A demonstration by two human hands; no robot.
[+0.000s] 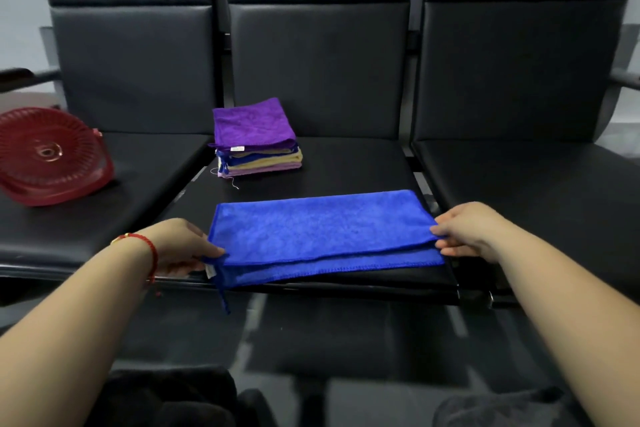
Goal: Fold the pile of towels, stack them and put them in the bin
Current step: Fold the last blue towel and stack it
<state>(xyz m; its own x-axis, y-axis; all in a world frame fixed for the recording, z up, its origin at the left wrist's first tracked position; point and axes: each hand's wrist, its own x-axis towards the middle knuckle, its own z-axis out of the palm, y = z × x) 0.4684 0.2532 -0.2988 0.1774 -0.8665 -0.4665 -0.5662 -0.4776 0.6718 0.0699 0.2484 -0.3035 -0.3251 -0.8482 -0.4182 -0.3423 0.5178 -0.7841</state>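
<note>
Currently mid-fold: blue towel (322,232) is lying folded once, lengthwise, on the near edge of the bench (346,170) seat, spanning the gap between both hands. Left hand (180,246) is pinching the towel's left end, fingers (211,250) closing on the corner just above the white tag; a blue loop is dangling below them off the seat edge. Right hand (467,230) is pinching the right end, fingers (438,230) gripping the top layer with the lower ones curling under it. Judging by the symmetric grip, both ends are being held to keep the layers aligned and taut, likely setting up the next fold, end to end. Upper layer is sitting slightly short of the lower one along the near hem, so the edges are not quite flush.

Beyond the left fingers, further back on the same seat, the stack of folded towels (258,144) is sitting, purple on top, near enough for this one to go on next. Red bin (52,156) is lying tipped on the neighbouring seat, far left of the left fingers, base facing the camera.

Hard to make out: bin's opening is facing away, so its contents are not showing. No unfolded pile is showing. Thumbs are partly hiding behind cloth. Stack count is unclear.
</note>
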